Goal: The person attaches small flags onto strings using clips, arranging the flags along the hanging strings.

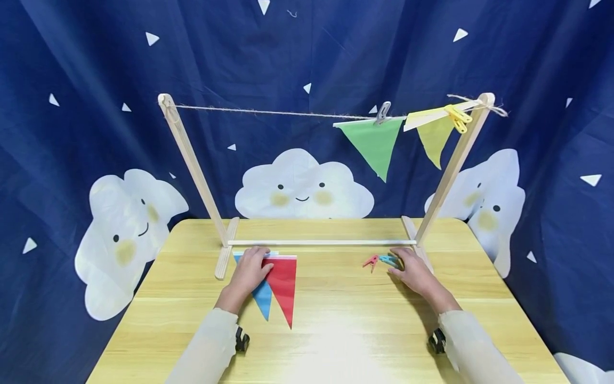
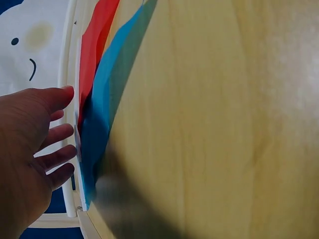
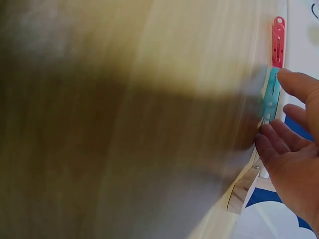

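My left hand (image 1: 251,268) is over the top of a blue pennant (image 1: 262,300) and a red pennant (image 1: 284,282), which overlap on the table. In the left wrist view its fingers are spread loosely beside the pennants' white top edge; whether they touch it I cannot tell. On the right, my right hand (image 1: 413,271) reaches around a blue clothespin (image 1: 389,260), thumb and fingers apart. The thumb tip looks close to or touching that clothespin in the right wrist view. A red clothespin (image 1: 371,262) lies just left of the blue one.
A string (image 1: 268,112) runs between two wooden posts (image 1: 194,165) joined by a white bar (image 1: 321,242). A grey clothespin (image 1: 382,113) holds a green pennant (image 1: 373,144); yellow clothespins (image 1: 458,118) hold a folded yellow pennant (image 1: 435,140) near the right post. Behind hangs a blue curtain (image 1: 230,58).
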Demonstrator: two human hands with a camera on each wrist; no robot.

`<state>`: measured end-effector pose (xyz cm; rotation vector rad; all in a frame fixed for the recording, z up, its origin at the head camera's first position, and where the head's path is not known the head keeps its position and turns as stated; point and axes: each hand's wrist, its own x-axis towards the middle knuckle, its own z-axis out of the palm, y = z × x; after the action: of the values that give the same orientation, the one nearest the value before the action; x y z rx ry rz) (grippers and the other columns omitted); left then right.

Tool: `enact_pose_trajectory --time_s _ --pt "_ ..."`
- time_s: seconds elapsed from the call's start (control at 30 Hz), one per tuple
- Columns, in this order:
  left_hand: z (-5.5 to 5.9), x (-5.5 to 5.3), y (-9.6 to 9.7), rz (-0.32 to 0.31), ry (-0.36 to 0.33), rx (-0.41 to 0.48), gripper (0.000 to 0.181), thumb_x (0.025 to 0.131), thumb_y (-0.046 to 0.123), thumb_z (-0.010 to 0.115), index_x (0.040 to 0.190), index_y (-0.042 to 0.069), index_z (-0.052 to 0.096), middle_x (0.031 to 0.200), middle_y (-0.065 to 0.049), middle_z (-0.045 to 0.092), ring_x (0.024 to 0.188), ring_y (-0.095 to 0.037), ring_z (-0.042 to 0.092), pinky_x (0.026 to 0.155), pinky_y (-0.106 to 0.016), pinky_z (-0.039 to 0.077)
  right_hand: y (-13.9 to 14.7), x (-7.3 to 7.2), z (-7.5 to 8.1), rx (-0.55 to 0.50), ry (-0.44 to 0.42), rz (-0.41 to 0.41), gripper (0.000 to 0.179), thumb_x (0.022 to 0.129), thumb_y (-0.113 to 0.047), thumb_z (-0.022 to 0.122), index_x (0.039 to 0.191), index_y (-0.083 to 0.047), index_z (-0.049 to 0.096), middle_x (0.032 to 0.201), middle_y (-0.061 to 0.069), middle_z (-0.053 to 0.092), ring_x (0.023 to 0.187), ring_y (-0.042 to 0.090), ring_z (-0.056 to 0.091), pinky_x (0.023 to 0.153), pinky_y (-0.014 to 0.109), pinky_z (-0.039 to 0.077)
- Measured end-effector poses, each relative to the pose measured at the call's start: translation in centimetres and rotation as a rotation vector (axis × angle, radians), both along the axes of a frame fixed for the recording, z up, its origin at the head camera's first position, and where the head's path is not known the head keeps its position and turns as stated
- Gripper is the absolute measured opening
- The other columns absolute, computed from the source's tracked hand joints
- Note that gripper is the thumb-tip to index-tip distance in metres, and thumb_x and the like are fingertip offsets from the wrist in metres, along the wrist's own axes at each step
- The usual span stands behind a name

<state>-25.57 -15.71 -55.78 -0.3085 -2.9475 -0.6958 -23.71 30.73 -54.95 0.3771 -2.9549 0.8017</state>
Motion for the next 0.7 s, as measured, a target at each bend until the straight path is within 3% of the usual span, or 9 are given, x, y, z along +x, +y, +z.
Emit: enact_pose_trajectory --time_s 0.3,0.7 --pt "-0.3 -0.2 -0.1 -0.002 0.012 -0.047 0.039 0.092 0.018 0.080 0.124 0.000 0.069 0.126 -0.018 0.065 0.116 -0.037 0.058 0.105 -0.051 0.050 0.4 -0.2 -0.4 0.000 -0.022 -0.009 0.048 0.091 -0.009 0.078 0.133 0.008 0.061 0.130 0.031 0.059 0.111 0.044 0.062 0.097 0.060 0.051" --pt "-0.4 -0.5 -0.4 -0.022 0.034 0.021 0.035 0.088 0.014 0.083 0.116 -0.001 0.071 0.120 -0.019 0.065 0.115 -0.038 0.058 0.106 -0.051 0.049 1.0 -0.7 -1.2 -0.043 -0.034 -0.022 0.035 0.093 -0.008 0.075 0.124 0.007 0.066 0.123 0.025 0.058 0.107 0.038 0.062 0.094 0.055 0.053"
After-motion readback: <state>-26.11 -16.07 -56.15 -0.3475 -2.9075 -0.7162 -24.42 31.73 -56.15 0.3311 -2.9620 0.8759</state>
